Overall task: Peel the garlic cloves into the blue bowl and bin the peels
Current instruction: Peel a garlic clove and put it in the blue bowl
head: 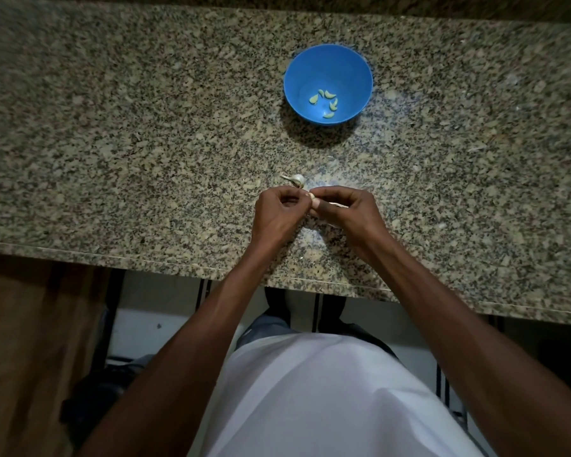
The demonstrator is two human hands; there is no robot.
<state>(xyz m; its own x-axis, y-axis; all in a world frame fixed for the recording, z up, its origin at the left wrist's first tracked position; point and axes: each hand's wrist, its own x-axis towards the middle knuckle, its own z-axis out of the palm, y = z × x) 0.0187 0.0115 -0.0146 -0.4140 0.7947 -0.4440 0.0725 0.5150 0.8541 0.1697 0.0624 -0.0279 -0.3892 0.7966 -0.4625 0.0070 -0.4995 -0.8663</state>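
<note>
A blue bowl (pixel 343 64) stands on the granite counter ahead of me, with several peeled garlic cloves (pixel 325 102) lying in its bottom. Close to the counter's near edge, my left hand (pixel 276 217) and my right hand (pixel 342 214) meet fingertip to fingertip, both pinching one small garlic clove (pixel 312 196) that is mostly hidden between the fingers. A pale strip of peel (pixel 338 205) shows under my right fingers. Just beyond the hands, an unpeeled piece of garlic with a short stem (pixel 296 179) lies on the counter.
The speckled granite counter (pixel 145 143) spans the view, its front edge (pixel 178 263) running just under my wrists. A few pale peel scraps (pixel 305 257) lie near that edge. A brown wooden surface (pixel 30 357) is at lower left. No bin is in view.
</note>
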